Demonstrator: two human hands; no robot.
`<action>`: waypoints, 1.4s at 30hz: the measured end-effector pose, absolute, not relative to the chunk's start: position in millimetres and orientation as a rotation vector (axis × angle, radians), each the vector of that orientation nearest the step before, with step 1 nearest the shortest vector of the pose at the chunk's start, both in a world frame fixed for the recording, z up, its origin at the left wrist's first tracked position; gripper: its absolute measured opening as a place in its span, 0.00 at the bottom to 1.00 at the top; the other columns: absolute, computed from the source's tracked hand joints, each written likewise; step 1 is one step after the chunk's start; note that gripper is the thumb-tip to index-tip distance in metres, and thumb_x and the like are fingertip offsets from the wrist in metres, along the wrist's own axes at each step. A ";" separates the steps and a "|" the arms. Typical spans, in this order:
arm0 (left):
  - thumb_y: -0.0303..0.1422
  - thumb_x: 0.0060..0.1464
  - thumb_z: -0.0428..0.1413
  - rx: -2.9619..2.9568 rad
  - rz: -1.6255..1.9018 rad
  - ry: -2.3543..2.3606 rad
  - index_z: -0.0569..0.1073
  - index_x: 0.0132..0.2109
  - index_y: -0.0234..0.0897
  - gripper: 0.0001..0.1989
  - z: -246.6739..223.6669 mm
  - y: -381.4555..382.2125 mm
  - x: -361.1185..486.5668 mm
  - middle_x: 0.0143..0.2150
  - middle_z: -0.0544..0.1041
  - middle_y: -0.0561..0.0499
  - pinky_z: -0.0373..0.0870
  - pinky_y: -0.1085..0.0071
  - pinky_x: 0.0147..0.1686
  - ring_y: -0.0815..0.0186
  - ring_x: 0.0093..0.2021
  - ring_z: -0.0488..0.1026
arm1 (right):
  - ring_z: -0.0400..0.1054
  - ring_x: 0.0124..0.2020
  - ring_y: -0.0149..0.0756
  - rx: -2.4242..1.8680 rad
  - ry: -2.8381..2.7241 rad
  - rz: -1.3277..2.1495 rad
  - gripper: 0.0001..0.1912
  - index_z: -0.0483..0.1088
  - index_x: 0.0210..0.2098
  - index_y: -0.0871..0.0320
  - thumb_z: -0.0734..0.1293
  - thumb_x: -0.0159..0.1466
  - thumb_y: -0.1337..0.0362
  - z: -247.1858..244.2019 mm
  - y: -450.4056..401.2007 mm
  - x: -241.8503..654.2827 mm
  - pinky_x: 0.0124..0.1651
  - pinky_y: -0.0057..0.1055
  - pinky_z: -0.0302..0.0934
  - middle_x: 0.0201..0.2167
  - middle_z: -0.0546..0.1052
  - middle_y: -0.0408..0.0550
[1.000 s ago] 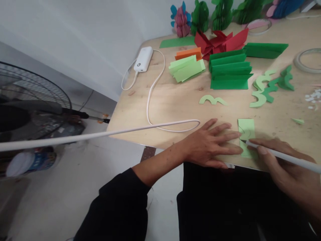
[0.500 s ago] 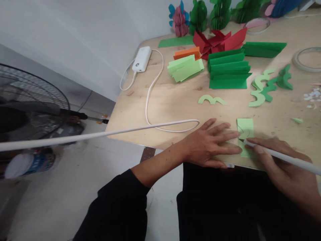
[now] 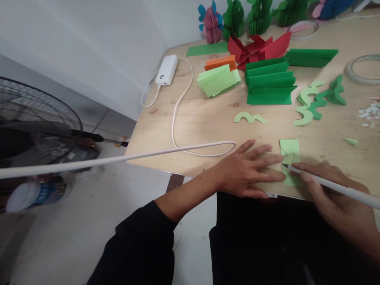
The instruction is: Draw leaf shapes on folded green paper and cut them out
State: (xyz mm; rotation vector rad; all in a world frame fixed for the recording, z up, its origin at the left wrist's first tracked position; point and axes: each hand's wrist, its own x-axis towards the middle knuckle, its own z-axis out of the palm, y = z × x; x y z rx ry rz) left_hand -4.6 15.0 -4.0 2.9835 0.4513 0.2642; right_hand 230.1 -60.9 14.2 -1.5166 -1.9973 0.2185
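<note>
My left hand (image 3: 247,170) lies flat with its fingers spread on the table, fingertips at the left edge of a light green paper piece (image 3: 290,146). A curved dark line is drawn across that paper. My right hand (image 3: 335,194) grips a slim white pen (image 3: 308,176), its dark tip on the paper just below the curve. Part of the paper's lower right is hidden by the fingers. Above the paper lie a wavy light green strip (image 3: 247,117) and several wavy green cutouts (image 3: 304,114) in lighter and darker shades.
Folded dark green papers (image 3: 270,87), light green papers (image 3: 219,81) and red papers (image 3: 258,49) lie farther back. A white power bank (image 3: 167,70) has a cable (image 3: 175,114) looping near my left hand. Tape rolls (image 3: 350,73) lie right. A fan (image 3: 38,118) stands left.
The view has shifted very slightly. Both hands, the pen and the paper hold nearly the same places.
</note>
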 end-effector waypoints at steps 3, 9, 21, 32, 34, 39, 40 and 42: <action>0.57 0.60 0.49 2.991 0.256 0.451 0.68 0.64 0.55 0.29 -3.7 15.1 -4.4 0.71 0.62 0.51 0.47 0.46 0.68 0.50 0.71 0.54 | 0.77 0.36 0.39 -1.532 -2.008 0.202 0.11 0.75 0.40 0.50 0.61 0.67 0.58 15.2 -60.3 229.8 0.39 0.36 0.66 0.35 0.83 0.43; 0.56 0.62 0.46 3.023 0.263 0.430 0.67 0.65 0.54 0.29 -5.6 14.8 -5.6 0.71 0.61 0.50 0.45 0.45 0.68 0.49 0.72 0.53 | 0.77 0.36 0.39 -1.542 -1.982 0.225 0.11 0.76 0.40 0.50 0.62 0.66 0.58 15.0 -61.1 229.4 0.39 0.36 0.67 0.35 0.83 0.42; 0.57 0.62 0.46 3.007 0.312 0.436 0.68 0.64 0.54 0.29 -8.6 14.5 -5.6 0.71 0.62 0.50 0.46 0.46 0.68 0.50 0.71 0.54 | 0.77 0.38 0.39 -1.562 -2.012 0.180 0.11 0.75 0.41 0.51 0.61 0.67 0.58 18.2 -66.4 233.8 0.39 0.35 0.67 0.36 0.83 0.43; 0.57 0.61 0.46 3.010 0.279 0.436 0.67 0.65 0.54 0.30 -8.1 15.1 -4.6 0.71 0.61 0.50 0.45 0.46 0.68 0.49 0.72 0.53 | 0.77 0.38 0.41 -1.573 -2.026 0.158 0.11 0.75 0.40 0.50 0.61 0.67 0.59 20.2 -67.2 232.7 0.39 0.37 0.67 0.35 0.83 0.43; 0.57 0.61 0.46 3.015 0.284 0.435 0.67 0.65 0.54 0.30 -8.5 15.0 -4.8 0.72 0.61 0.50 0.44 0.46 0.68 0.49 0.72 0.53 | 0.77 0.38 0.41 -1.573 -2.037 0.150 0.11 0.75 0.41 0.50 0.61 0.67 0.59 19.6 -67.8 233.4 0.39 0.36 0.67 0.36 0.83 0.43; 0.57 0.62 0.46 3.020 0.293 0.433 0.67 0.65 0.53 0.30 -8.7 14.8 -5.4 0.71 0.61 0.50 0.46 0.45 0.68 0.50 0.72 0.53 | 0.76 0.37 0.39 -1.539 -2.095 0.095 0.10 0.73 0.42 0.51 0.61 0.68 0.59 19.0 -70.2 236.5 0.38 0.35 0.65 0.35 0.82 0.44; 0.57 0.62 0.46 3.023 0.303 0.432 0.67 0.65 0.53 0.29 -8.8 14.8 -5.4 0.71 0.61 0.50 0.46 0.45 0.68 0.50 0.71 0.54 | 0.76 0.36 0.39 -1.538 -2.102 0.088 0.10 0.73 0.42 0.51 0.60 0.68 0.60 19.3 -70.6 236.8 0.38 0.35 0.65 0.34 0.82 0.44; 0.57 0.62 0.46 3.022 0.319 0.434 0.67 0.65 0.54 0.29 -9.1 14.9 -5.4 0.71 0.62 0.50 0.46 0.46 0.68 0.50 0.71 0.54 | 0.76 0.36 0.39 -1.536 -2.107 0.082 0.10 0.73 0.42 0.51 0.61 0.68 0.60 20.2 -71.2 237.0 0.38 0.35 0.64 0.34 0.82 0.44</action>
